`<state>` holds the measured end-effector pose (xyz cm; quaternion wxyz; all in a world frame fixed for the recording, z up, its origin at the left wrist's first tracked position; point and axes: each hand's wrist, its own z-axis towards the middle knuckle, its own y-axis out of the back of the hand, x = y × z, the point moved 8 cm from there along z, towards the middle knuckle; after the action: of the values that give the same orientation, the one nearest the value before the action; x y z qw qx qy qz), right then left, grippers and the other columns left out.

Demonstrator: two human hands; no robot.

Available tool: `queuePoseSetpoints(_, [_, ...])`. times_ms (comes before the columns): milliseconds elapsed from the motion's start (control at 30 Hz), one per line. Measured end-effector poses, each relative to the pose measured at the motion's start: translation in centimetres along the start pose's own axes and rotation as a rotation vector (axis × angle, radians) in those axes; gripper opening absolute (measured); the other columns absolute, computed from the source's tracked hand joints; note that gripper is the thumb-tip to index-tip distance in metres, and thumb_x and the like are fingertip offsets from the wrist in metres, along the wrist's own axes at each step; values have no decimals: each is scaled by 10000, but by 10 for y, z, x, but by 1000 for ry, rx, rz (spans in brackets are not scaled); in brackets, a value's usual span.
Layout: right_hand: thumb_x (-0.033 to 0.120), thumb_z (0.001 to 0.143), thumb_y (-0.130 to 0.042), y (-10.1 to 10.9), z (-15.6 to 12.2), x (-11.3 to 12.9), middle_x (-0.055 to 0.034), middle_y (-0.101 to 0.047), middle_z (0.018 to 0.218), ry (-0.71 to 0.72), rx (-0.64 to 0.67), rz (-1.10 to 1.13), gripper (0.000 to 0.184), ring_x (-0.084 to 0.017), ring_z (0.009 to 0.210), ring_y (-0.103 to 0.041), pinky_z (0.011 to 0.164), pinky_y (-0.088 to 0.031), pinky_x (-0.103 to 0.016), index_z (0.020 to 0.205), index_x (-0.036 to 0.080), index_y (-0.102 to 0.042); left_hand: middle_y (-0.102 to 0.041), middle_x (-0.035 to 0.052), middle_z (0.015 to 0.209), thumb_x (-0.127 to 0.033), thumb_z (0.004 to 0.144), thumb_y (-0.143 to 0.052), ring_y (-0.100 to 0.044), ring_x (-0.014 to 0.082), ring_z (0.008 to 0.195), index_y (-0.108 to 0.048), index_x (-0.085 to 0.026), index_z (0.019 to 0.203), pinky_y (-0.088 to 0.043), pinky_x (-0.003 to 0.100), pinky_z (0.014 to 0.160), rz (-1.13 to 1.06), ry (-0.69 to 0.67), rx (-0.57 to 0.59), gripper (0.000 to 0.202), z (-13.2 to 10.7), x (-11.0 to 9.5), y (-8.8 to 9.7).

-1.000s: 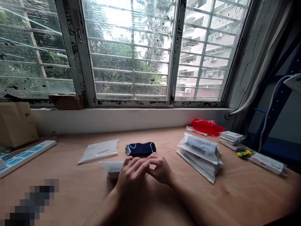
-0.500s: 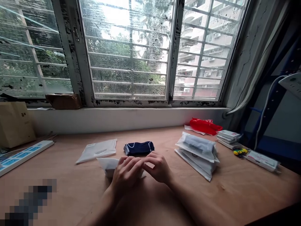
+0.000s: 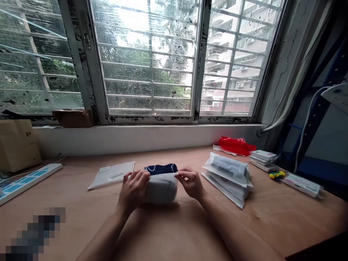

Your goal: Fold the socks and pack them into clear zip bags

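Note:
Between my hands is a frosted plastic bag (image 3: 161, 188) with something greyish bundled inside, its top edge held up off the table. My left hand (image 3: 133, 190) is closed on the bag's left side, fingers curled over the top edge. My right hand (image 3: 191, 183) pinches the top right corner between thumb and fingers. Just behind the bag lies a folded navy garment (image 3: 161, 169) with white piping, its lower part hidden by the bag. A flat frosted bag (image 3: 114, 174) with printed text rests to the left, close to my left hand.
Filled frosted bags (image 3: 228, 172) are stacked on the right. Beyond them lie a red plastic bag (image 3: 236, 145), small boxes (image 3: 263, 156) and a yellow-green object (image 3: 277, 175). A power strip (image 3: 29, 181) and a paper bag (image 3: 19, 145) stand at the left, below the window.
My hands have moved apart, the left one leftward and the right one slightly rightward. The bag is now raised and stretched between them, covering the front of the navy garment.

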<state>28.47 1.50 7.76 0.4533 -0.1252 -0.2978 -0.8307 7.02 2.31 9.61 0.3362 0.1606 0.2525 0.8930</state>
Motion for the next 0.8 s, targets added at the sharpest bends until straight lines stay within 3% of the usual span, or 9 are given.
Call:
queuePoseSetpoints(133, [380, 929, -583, 16, 4, -23, -54, -682, 759, -75, -62, -31, 295, -170, 704, -595, 623, -485, -279, 749, 202, -735, -718, 46, 950, -240, 997, -402, -628, 246, 960, -582, -228, 965, -348, 413, 896, 71, 77, 8, 183, -6, 27, -2])
queuePoseSetpoints(233, [354, 927, -585, 25, 3, -30, -53, -679, 770, -93, -105, -68, 266, -176, 712, -594, 654, -492, -293, 760, 199, -721, -704, 55, 913, -260, 1009, -382, -633, 249, 906, -559, -216, 969, -391, 388, 825, 77, 90, 6, 186, -9, 34, -3])
queuePoseSetpoints(400, [293, 908, -602, 29, 2, -5, -81, -675, 979, 54, -119, -310, 160, -233, 931, -585, 829, -481, -375, 1018, 208, -682, -674, 44, 874, -251, 1014, -376, -634, 201, 752, -536, -208, 1002, -450, 289, 663, -35, 109, -47, 166, -14, 28, -1])
queuePoseSetpoints(567, [266, 897, -623, -1, -1, 37, -87, -647, 1053, 263, 117, -545, 189, -262, 983, -547, 853, -418, -410, 1079, 242, -668, -689, 31, 885, -217, 1006, -421, -642, 162, 665, -537, -212, 1041, -442, 244, 581, -86, 58, -80, 121, -19, 16, -1])
queuePoseSetpoints(800, [293, 930, -560, -30, -6, 54, -68, -706, 969, 219, 412, -502, 138, -250, 930, -578, 794, -438, -360, 982, 216, -662, -690, 64, 952, -158, 984, -439, -658, 171, 779, -522, -204, 1063, -487, 243, 664, -229, -84, -73, 123, -21, -3, 1])
